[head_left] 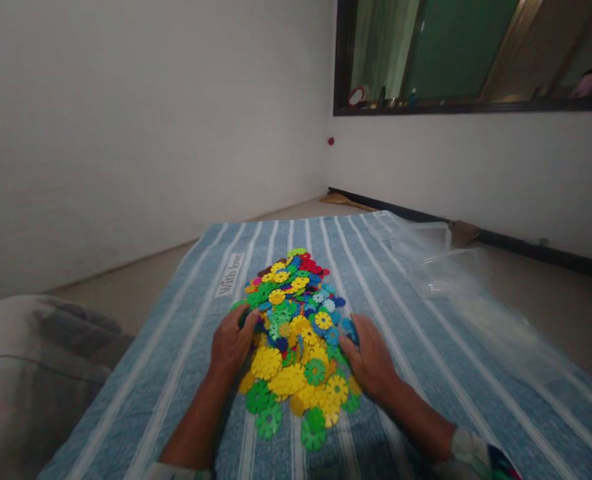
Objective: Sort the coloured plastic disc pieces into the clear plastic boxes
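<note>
A heap of flat, notched plastic discs (289,380) in yellow, green, blue and red lies on a striped blue-and-white cloth (176,373). My left hand (231,343) rests against the heap's left side, thumb apart from the fingers, with the fingertips partly hidden among the pieces. On the opposite side, my right hand (371,353) curves around the heap's edge, its thumb and fingers spread. A blue disc (349,328) shows between that thumb and the fingers; whether it is gripped is not visible. Several green discs (313,430) lie at the heap's near edge.
Clear plastic containers (433,283) and a thin transparent sheet (501,333) lie along the table's right side. A "With love" label (231,275) is on the cloth, left of the heap. Pale fabric (31,373) covers something at left. Walls and a window (456,53) stand beyond.
</note>
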The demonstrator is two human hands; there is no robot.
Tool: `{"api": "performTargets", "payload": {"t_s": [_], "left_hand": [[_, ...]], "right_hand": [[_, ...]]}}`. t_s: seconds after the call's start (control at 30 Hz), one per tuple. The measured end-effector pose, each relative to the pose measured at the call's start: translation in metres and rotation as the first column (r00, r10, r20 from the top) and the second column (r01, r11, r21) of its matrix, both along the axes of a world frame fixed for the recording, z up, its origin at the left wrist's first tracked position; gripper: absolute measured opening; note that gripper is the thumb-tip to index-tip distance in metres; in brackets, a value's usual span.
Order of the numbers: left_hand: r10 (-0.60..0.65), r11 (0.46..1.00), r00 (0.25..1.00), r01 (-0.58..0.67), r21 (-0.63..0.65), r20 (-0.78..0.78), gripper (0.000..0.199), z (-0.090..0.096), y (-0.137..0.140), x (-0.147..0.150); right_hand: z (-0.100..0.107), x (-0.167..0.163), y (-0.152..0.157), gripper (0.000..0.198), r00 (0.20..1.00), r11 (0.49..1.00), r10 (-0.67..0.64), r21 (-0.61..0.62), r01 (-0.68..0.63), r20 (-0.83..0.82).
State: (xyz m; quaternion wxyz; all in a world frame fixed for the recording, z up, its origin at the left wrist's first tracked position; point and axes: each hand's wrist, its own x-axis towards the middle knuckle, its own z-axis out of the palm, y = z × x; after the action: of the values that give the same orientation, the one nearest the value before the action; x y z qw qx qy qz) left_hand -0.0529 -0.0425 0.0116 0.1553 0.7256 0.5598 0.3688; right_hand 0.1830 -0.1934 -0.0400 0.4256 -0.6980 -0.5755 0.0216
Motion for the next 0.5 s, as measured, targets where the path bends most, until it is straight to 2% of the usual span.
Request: {"api": "performTargets", "payload": {"t_s": [0.07, 0.17, 0.33, 0.4, 0.5], "left_hand": [[0.003, 1.000, 1.000, -0.003, -0.011, -0.015, 0.046, -0.003, -0.003, 0.000], [0.014, 1.000, 1.000, -0.014, -0.022, 0.000, 0.045, -0.002, -0.005, 0.003], [0.039, 0.999, 0.998, -0.038, -0.029, 0.049, 0.041, 0.001, -0.005, 0.004], [0.040, 0.999, 0.997, -0.038, -0.030, 0.067, 0.041, 0.003, -0.004, 0.005], [0.040, 0.999, 0.997, -0.037, -0.036, 0.073, 0.043, 0.006, -0.001, 0.008]], "right_hand": [[-0.016, -0.002, -0.017, 0.056, 1.000, 1.000, 0.000, -0.014, 0.001, 0.019], [-0.028, -0.030, -0.016, 0.058, 0.998, 0.998, 0.066, 0.001, -0.066, -0.002], [-0.016, -0.075, 0.015, 0.055, 0.990, 0.995, 0.093, 0.044, -0.089, -0.104], [-0.009, -0.077, 0.021, 0.052, 0.980, 0.989, 0.142, 0.071, -0.133, -0.136], [0.000, -0.061, 0.024, 0.043, 0.966, 0.971, 0.216, 0.132, -0.198, -0.144]]}}
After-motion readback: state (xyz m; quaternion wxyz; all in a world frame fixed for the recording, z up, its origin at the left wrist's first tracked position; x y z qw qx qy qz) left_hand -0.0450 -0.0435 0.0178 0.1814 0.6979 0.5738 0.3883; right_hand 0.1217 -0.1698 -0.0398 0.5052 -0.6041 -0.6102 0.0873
